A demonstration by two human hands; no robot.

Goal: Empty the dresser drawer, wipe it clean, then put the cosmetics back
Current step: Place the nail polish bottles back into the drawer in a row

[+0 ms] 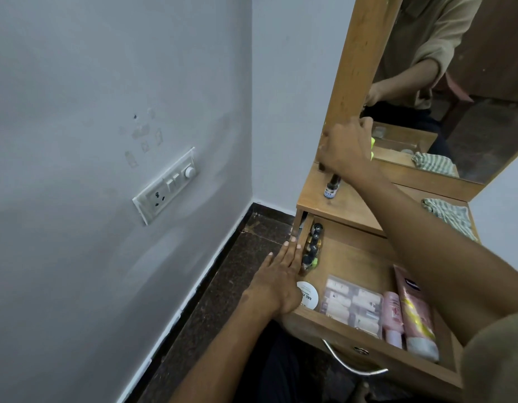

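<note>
Head view: the right hand [343, 146] curls round something yellow-green [372, 141] on the dresser top [350, 205], a small bottle [330, 189] standing just below it. The left hand [281, 274], fingers straight, presses the open drawer [353, 251]'s left side beside the nail polish bottles [311, 248].

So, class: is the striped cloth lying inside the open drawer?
No. The striped cloth lies on the dresser top beside the mirror, while the drawer below holds only bottles, tubes and a packet.
</note>
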